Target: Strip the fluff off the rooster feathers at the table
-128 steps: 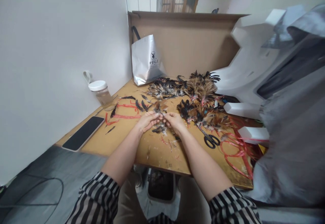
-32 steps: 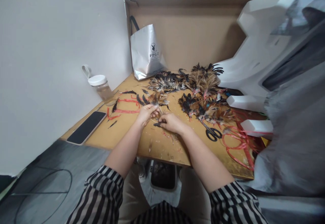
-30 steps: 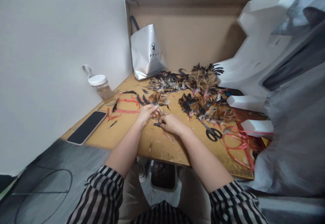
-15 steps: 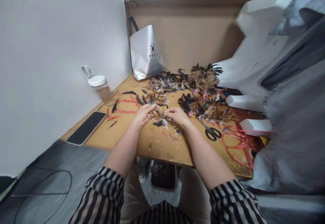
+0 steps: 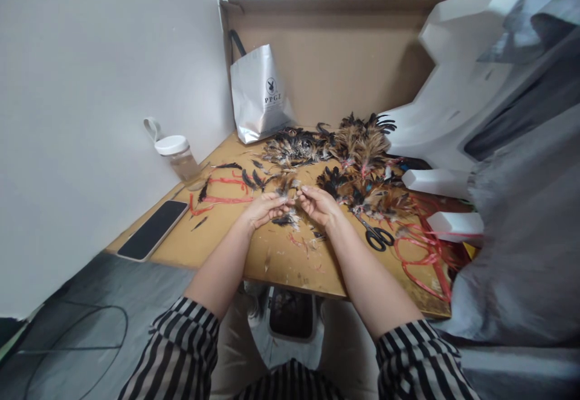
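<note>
A: ok so what are the hands up to?

B: Left hand (image 5: 268, 208) has a brown and dark tuft (image 5: 283, 183) pinched by its lower end, feathers fanning up and away from the wearer. Right hand (image 5: 319, 206) is just beside it, fingers curled, thumb and index near the tuft. Can't tell if those tips are closed or gripping anything. The hands look close, with a narrow gap between them.

A: And right around them?

B: Some scraps (image 5: 285, 221), dark and whitish, on the table (image 5: 290, 267) just below the fingers. A few curved dark feathers (image 5: 248, 179) sit left of the tuft, near some red strips (image 5: 226, 200).

A: Other side?

B: Bundles (image 5: 378, 199) of brown and black feathers, with the scissors (image 5: 379, 238) just in front, black handles toward the wearer. Red tangle (image 5: 435, 261) further right, by the white blocks (image 5: 455, 226). More feathers are heaped behind, in a back pile (image 5: 299, 146).

A: Farther out?

B: Phone (image 5: 154, 229) lying screen up at the left edge, white-lidded jar (image 5: 183, 164) beyond it, silver bag (image 5: 258, 98) leaning at the back against the cardboard (image 5: 348, 55). Bin (image 5: 291, 338) down between the wearer's legs.
</note>
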`<state>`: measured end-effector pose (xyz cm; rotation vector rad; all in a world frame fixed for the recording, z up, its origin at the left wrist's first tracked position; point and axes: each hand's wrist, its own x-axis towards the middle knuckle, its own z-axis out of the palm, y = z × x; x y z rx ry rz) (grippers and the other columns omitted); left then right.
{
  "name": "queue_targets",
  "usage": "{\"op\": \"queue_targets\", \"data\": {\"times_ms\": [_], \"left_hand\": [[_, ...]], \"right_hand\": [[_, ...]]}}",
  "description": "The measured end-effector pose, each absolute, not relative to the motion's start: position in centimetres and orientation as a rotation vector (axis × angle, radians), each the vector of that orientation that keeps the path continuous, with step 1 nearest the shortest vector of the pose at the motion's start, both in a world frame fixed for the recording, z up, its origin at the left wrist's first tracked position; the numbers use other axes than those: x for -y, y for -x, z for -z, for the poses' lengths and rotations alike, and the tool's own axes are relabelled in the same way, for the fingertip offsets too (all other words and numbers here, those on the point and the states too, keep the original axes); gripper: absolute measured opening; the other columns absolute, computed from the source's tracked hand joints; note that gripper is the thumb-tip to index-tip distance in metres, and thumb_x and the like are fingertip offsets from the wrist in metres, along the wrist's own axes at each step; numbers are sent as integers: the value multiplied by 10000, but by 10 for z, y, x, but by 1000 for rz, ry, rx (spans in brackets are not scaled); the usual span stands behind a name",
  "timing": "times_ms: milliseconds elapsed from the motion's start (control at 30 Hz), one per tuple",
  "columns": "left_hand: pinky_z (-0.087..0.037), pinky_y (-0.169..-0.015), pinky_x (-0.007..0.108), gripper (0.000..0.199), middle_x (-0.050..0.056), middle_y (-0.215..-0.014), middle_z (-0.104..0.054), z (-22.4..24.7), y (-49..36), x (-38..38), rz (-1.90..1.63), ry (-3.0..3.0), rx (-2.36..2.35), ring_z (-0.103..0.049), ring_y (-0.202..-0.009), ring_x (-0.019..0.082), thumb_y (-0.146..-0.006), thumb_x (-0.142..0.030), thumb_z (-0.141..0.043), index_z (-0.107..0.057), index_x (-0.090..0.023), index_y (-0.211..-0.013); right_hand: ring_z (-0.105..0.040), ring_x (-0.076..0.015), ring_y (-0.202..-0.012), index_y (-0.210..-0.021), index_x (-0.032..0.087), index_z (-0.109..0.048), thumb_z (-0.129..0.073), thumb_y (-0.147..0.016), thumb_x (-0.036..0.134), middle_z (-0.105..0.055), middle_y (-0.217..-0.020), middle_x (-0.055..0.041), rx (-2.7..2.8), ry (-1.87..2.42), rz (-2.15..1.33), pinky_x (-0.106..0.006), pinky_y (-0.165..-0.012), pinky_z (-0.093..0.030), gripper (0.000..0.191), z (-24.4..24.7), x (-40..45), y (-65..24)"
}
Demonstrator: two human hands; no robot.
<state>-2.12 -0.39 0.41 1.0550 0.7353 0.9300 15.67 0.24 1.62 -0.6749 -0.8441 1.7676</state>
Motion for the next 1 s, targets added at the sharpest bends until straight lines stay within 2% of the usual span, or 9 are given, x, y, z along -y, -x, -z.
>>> {"op": "queue_targets", "data": {"times_ms": [67, 267, 400, 567, 733, 1000], "left_hand": [[-463, -551, 161, 221, 123, -843, -652, -4, 21, 4, -918, -1063, -731, -576, -593, 74, -671, -223, -642, -639, -67, -828], [-453, -545, 140, 194, 73, -695, -641, -2, 21, 2, -919, -1048, -709, -556, -554, 53, -657, -208, -657, -648, -68, -791], [-453, -574, 131, 147, 63, -724, -641, -1, 21, 0, -1008, -963, -666, -558, -580, 44, -661, -169, -649, -643, -78, -777], [-446, -544, 115, 137, 55, -727, -630, 0, 21, -1, -1061, -896, -625, -548, -578, 35, -665, -145, -641, -633, -77, -783], [-451, -568, 122, 142, 43, -706, -629, 1, 20, -1, -1037, -906, -598, -554, -581, 38, -670, -148, -638, -631, -82, -796], [-413, -456, 113, 163, 56, -717, -646, 3, 21, -6, -1072, -937, -748, -565, -535, 47, -681, -211, -633, -618, -89, -787]], "right_hand": [[-552, -63, -504, -699, 132, -594, -636, -664, 149, -621, -625, -19, 831, 702, -1764, -142, -481, -479, 58, -15, -3, -152], [-567, -62, -534, -711, 123, -606, -629, -658, 118, -633, -640, -24, 781, 670, -1809, -135, -515, -483, 58, -16, 0, -144], [-579, -76, -569, -809, 145, -619, -649, -643, 174, -650, -723, -27, 783, 687, -1763, -156, -497, -474, 171, -18, 2, -145], [-498, -48, -456, -752, 152, -595, -716, -549, 240, -625, -636, 7, 942, 818, -1691, -136, -374, -347, 252, -13, 4, -138], [-444, -44, -430, -665, 141, -560, -706, -535, 325, -591, -577, 15, 1054, 877, -1521, -154, -379, -309, 267, -9, 6, -127], [-330, -39, -352, -561, 155, -490, -673, -556, 366, -449, -411, 67, 1181, 987, -1368, -177, -373, -228, 280, -14, 8, -131]]}}
